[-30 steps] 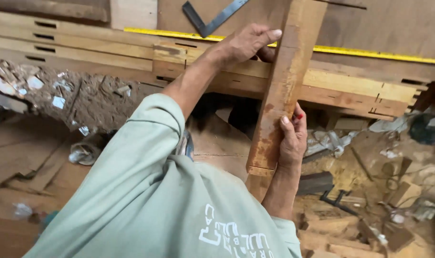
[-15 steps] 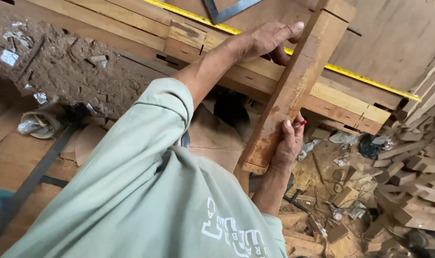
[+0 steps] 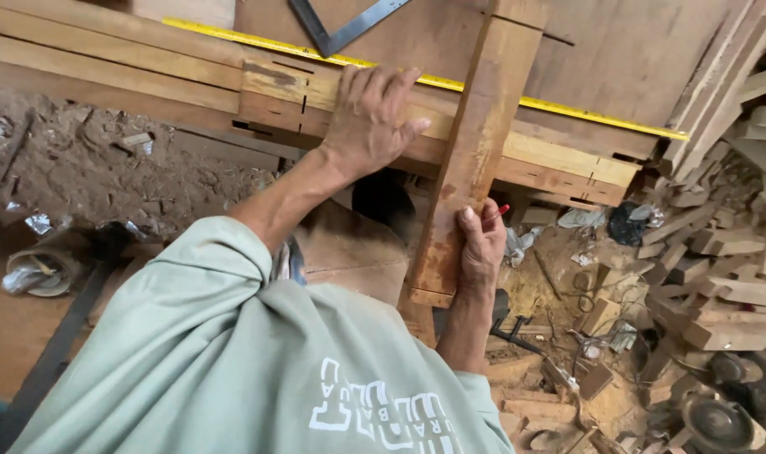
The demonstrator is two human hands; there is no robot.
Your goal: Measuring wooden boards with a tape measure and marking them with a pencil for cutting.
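Wooden post [image 3: 471, 160] runs near-to-far, far end cut off; right hand [image 3: 481, 245] clamped on it; left hand [image 3: 370, 122] spread flat on stacked beams [image 3: 189, 80].

Soft daylight, sharp, slight edge distortion

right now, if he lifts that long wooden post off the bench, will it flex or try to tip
The wooden post looks thick and solid, so probably stiff and fairly heavy. It overhangs the stacked beams, and only the right hand grips its near end, so it may tip.
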